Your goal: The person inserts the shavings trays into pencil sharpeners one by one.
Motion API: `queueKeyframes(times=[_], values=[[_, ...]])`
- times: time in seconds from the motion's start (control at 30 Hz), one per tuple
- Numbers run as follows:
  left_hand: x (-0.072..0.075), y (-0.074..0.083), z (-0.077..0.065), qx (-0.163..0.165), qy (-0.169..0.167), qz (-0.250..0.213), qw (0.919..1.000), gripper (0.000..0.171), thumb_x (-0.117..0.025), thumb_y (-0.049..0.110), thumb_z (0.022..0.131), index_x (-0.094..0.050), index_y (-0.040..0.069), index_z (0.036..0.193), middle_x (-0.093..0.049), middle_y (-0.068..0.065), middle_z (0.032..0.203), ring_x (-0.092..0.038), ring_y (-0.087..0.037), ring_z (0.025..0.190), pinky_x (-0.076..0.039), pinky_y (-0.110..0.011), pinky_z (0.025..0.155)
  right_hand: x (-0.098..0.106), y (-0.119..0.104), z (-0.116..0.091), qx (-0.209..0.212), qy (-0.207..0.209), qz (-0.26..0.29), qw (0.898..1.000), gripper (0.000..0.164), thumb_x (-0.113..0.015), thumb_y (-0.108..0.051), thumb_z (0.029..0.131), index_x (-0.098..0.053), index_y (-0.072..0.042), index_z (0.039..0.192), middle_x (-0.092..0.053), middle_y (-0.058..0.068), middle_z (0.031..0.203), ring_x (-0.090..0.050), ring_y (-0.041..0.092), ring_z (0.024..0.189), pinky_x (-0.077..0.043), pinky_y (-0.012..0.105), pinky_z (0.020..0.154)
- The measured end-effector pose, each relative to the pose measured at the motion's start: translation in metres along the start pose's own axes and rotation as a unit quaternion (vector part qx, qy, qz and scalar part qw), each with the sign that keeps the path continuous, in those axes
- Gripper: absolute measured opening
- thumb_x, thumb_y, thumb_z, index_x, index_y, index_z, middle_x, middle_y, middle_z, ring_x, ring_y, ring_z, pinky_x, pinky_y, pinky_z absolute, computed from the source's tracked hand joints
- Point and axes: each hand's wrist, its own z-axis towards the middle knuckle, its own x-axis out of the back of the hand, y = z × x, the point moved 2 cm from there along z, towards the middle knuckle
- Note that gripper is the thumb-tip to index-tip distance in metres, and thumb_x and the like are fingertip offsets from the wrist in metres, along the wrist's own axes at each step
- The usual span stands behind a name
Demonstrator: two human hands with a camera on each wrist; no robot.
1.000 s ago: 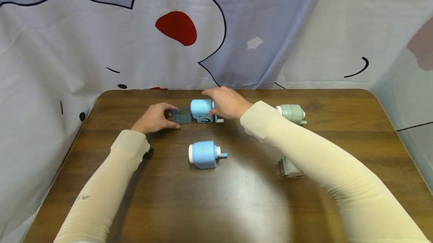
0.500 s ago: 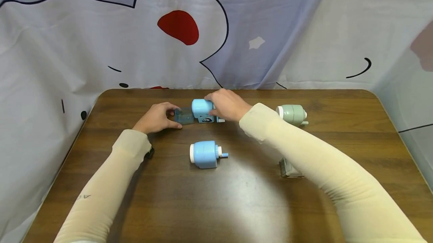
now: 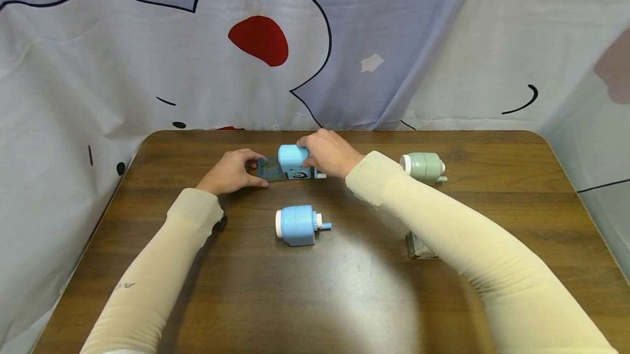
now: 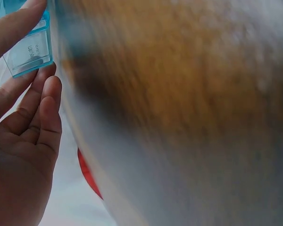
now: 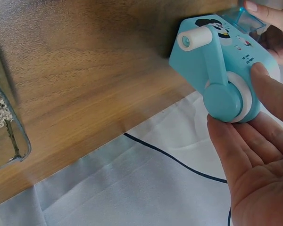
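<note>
My right hand grips a light blue crank pencil sharpener near the table's back edge, thumb on one side and fingers on the other. In the right wrist view, the sharpener shows its white-tipped crank and a panda print. Between the thumb and fingers of my left hand is a see-through blue shavings drawer. It lies in line with the sharpener's left end, right at its lower part. The left wrist view shows the drawer's clear wall pinched at the top left, a few dark bits inside.
A second blue crank sharpener lies nearer on the wooden table. At the right is a green sharpener. A clear drawer, partly behind the right sleeve, holds shavings in the right wrist view. A printed curtain hangs behind.
My left hand has slid the drawer slightly right, up to the sharpener, and its far end now overlaps the lower part. The right hand has settled closer around the sharpener.
</note>
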Motion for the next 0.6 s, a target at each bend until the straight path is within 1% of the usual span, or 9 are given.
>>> queueKeyframes(times=[0.4,0.6], values=[[-0.0025,0.0057,0.002,0.009,-0.01,0.003,0.9999,0.063,-0.083,0.037,0.068,-0.062,0.007,0.119,-0.059,-0.006,0.105,-0.052,-0.021,0.094,-0.045,-0.038,0.082,-0.0003,-0.0003,0.0005,-0.006,-0.002,0.003,1.0,0.041,-0.074,-0.023,0.081,-0.064,-0.006,0.117,-0.068,0.006,0.103,-0.062,0.015,0.085,-0.05,0.03,0.078],[-0.0037,0.0048,0.0034,0.003,-0.013,0.009,0.9999,0.062,-0.082,0.036,0.069,-0.061,0.006,0.12,-0.059,-0.006,0.107,-0.052,-0.022,0.094,-0.046,-0.038,0.083,-0.001,0.0001,0.0012,-0.006,-0.001,0.003,1.0,0.041,-0.074,-0.023,0.081,-0.065,-0.006,0.116,-0.068,0.006,0.103,-0.062,0.016,0.085,-0.05,0.03,0.078]])
